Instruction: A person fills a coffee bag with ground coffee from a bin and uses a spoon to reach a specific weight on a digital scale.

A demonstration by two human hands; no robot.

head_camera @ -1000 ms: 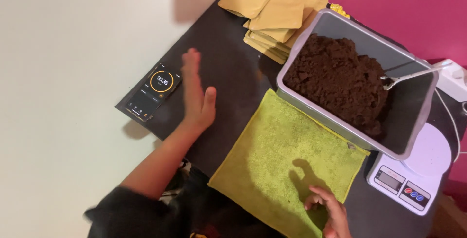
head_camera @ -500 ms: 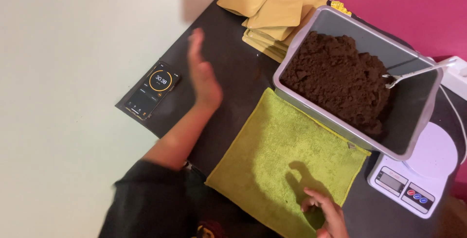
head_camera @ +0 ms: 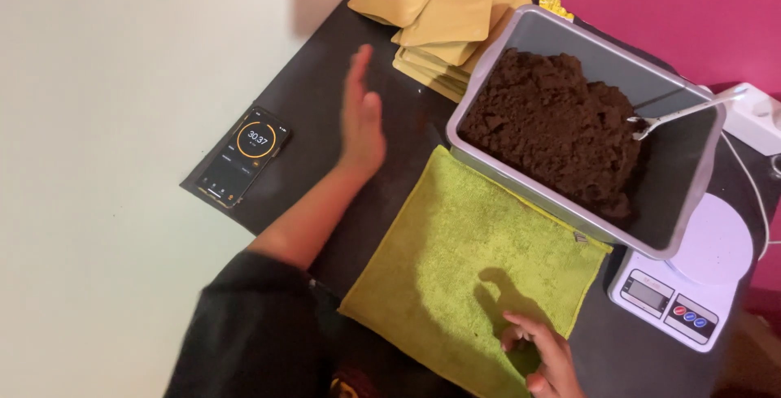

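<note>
A view from above looks down on a dark work mat (head_camera: 325, 113) laid on a pale surface, with a person's two bare hands at work. The left hand (head_camera: 360, 117) is open and flat, fingers straight and together, holding nothing; it hangs edge-up over the bare mat between a smartphone (head_camera: 242, 155) showing a round orange timer and a stack of tan paper pouches (head_camera: 443, 16). A second ago this hand lay nearer the phone with its palm down; since then it has swung toward the pouches and tilted onto its edge, slightly blurred, so it reads as moving across the mat rather than resting. The right hand (head_camera: 541, 353) sits at the bottom of the view on the near edge of a yellow-green cloth (head_camera: 464, 268), fingers loosely curled and touching the fabric; whether it pinches the cloth cannot be told. It has hardly shifted, so the cloth stays spread flat in the same place. Just beyond the cloth, touching its far edge, stands a grey rectangular tray (head_camera: 504, 36) heaped with dark brown crumbly material (head_camera: 553, 126), a metal spoon (head_camera: 679, 113) leaning in it with its handle over the right rim. The tray partly covers a white digital kitchen scale (head_camera: 691, 280). A pink wall (head_camera: 667, 0) closes the background.
</note>
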